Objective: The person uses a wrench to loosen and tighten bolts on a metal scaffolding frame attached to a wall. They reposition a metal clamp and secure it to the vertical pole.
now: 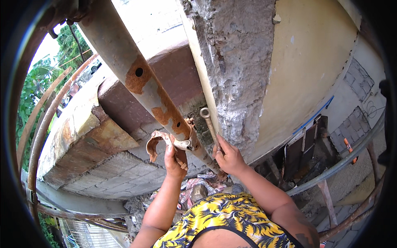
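Note:
A rusty steel scaffold pole [142, 89] with holes in its side slants down from the upper left to the rubble below. Around its lower part sits a scaffold clamp [154, 145], one curved jaw hanging open to the left of the pole. My left hand [175, 163] is closed on this clamp from below, with its bolt end showing beside the palm. Just right of the pole, my right hand [230, 158] grips a ring spanner [210, 124] by its handle. The spanner's ring end points up and stands apart from the clamp.
A rough concrete column [237, 70] and a cream wall [312, 62] rise at the right. Curved-looking rusty rails [51, 109] run along the left. Below lie a block wall [111, 173], plastic sacks and rubble [198, 192]. A grey pipe [331, 172] crosses at the lower right.

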